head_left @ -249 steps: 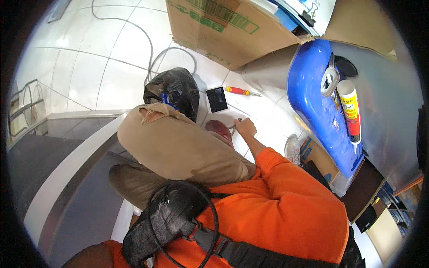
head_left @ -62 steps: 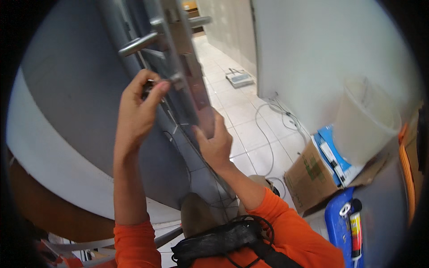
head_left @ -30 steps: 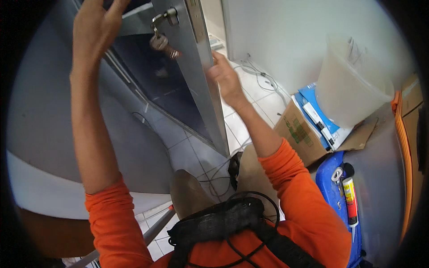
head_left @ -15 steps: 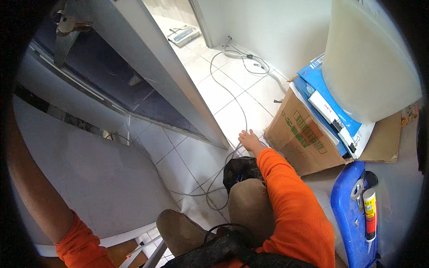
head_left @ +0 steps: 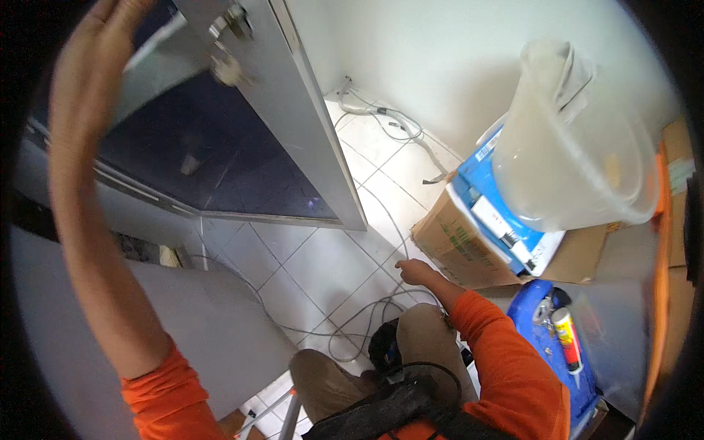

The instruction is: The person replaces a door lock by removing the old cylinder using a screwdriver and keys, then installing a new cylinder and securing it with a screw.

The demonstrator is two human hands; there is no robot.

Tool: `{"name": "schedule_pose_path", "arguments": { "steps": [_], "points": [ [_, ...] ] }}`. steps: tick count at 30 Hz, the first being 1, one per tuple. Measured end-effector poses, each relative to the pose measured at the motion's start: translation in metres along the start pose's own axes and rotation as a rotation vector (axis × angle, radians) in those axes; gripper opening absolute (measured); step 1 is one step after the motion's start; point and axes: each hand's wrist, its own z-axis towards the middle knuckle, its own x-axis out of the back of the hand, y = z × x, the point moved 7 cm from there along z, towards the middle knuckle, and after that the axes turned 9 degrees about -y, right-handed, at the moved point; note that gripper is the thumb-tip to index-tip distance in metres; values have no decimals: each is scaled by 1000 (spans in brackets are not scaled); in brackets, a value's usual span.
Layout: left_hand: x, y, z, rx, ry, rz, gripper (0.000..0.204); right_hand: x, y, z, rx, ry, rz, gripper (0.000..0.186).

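The left hand (head_left: 95, 70) reaches up at the far left in front of the open door (head_left: 290, 125); its fingers run out of the picture, so I cannot tell whether that grip is wide, narrow or holding something. Just right of it, high on the door near its upright free edge, a bunch of keys (head_left: 229, 70) hangs at the lock (head_left: 240, 20). One key seems seated there; whether it has been turned does not show. So far, then, the key looks to be in and the door stands open.

Beyond the door's bottom corner, grey cables (head_left: 359, 111) trail over the tiled floor (head_left: 323, 264). The right hand (head_left: 416, 272) hangs above the floor near the box's left edge, its grip narrow, fingers partly curled, nothing seen in it.

The cardboard box (head_left: 455, 242) carries a translucent bin (head_left: 557, 169) toward its right edge. Below, a sealant tube (head_left: 566, 337) lies unheld along the right edge of the blue stool (head_left: 522, 312).
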Motion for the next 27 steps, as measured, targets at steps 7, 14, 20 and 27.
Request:
{"name": "schedule_pose_path", "arguments": {
  "steps": [7,14,20,27],
  "points": [
    [-71,52,84,-71,-263,-94,48,39,-62,-181,-196,142,490,33],
    [-134,21,145,-26,-367,54,45,56,-136,-330,-410,123,697,32],
    [-173,8,184,43,-501,23,40,99,-184,-347,-412,-40,623,28],
    [-191,0,208,42,-671,-132,35,233,-216,-279,-371,231,536,30]
  ]
}}
